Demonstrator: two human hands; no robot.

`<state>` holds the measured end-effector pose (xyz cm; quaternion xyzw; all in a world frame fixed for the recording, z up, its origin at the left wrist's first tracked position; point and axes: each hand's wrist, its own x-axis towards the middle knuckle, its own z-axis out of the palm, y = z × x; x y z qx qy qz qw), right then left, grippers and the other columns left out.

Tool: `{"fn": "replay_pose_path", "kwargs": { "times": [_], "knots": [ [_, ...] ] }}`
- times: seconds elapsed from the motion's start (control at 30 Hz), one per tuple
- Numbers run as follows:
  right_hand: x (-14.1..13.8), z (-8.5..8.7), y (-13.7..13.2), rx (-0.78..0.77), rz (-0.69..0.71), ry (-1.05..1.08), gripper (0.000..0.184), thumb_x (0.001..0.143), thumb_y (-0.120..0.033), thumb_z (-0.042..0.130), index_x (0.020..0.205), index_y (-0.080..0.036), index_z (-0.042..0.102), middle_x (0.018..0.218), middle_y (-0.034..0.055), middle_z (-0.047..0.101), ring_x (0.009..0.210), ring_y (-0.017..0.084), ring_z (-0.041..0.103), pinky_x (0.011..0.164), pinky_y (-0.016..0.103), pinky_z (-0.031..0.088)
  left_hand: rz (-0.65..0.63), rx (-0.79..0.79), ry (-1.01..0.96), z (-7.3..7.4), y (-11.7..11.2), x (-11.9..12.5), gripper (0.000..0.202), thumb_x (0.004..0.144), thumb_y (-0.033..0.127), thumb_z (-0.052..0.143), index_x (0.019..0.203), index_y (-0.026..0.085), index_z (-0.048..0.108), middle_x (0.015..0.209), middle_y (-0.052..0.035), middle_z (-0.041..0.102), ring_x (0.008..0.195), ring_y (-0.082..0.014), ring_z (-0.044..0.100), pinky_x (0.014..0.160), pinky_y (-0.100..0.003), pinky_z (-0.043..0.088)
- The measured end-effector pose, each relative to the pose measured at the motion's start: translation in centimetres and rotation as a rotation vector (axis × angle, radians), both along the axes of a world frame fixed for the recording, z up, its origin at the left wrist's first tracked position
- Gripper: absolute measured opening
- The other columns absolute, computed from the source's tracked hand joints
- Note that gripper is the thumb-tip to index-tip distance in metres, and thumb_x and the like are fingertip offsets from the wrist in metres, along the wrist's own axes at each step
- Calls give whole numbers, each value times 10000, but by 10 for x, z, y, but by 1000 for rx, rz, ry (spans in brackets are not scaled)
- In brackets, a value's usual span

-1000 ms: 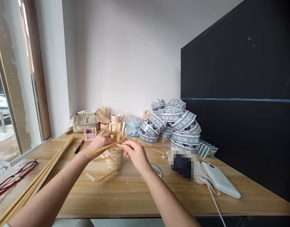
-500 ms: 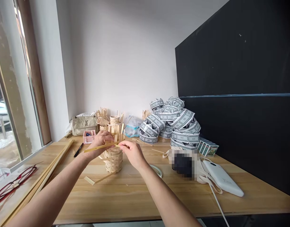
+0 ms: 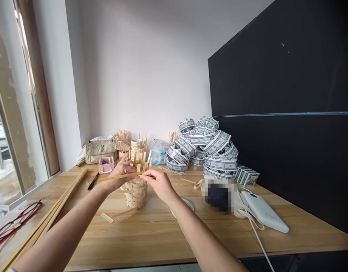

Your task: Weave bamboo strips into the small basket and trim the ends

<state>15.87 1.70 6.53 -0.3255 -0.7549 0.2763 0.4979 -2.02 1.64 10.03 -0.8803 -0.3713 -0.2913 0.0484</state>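
Observation:
A small, half-woven bamboo basket [image 3: 136,192] stands on the wooden table [image 3: 162,234], its upright strips sticking out at the top. My left hand [image 3: 119,175] wraps round the basket's upper left rim, fingers curled. My right hand [image 3: 159,184] pinches the end of a long flat bamboo strip [image 3: 118,176] that runs leftward across my left hand at rim height. A short strip piece [image 3: 107,217] and a thin splint lie on the table in front of the basket.
Behind stand more small baskets [image 3: 135,147], a beige bag [image 3: 101,150], a pink box [image 3: 106,165], a pen [image 3: 93,181] and a heap of patterned rolls [image 3: 208,149]. Long bamboo strips [image 3: 53,215] and red glasses [image 3: 15,221] lie left; a white power bank [image 3: 264,215] with cable lies right.
Both hands have stayed at the basket's rim; the long strip has tilted closer to level. The view has drifted slightly, and the basket sits a little lower left in it.

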Motion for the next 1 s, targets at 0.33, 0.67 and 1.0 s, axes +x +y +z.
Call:
{"fn": "replay_pose_path", "kwargs": {
  "times": [0.33,0.67,1.0],
  "knots": [
    [24,-16,-7,-104,-150,-9,372,840,-398,299,864,-155,581,739,45,616,601,129,550,520,220,409,71,-51,-92,-1,-1,2,218,741,304,551,574,182,622,656,-30,559,708,-174,452,729,-326,330],
    [80,-66,-20,-208,-550,-982,239,700,-106,494,905,-205,566,982,70,595,876,196,569,640,248,367,149,-3,-293,-11,7,-16,264,720,354,555,523,186,607,619,-24,563,730,-180,470,739,-316,343],
    [76,-67,-15,-228,-582,-1057,316,702,-6,390,906,-189,547,778,80,648,751,206,615,558,246,334,245,-8,-889,-14,-19,-26,315,640,412,607,454,171,529,534,8,487,620,-154,460,638,-292,380]
  ]
}}
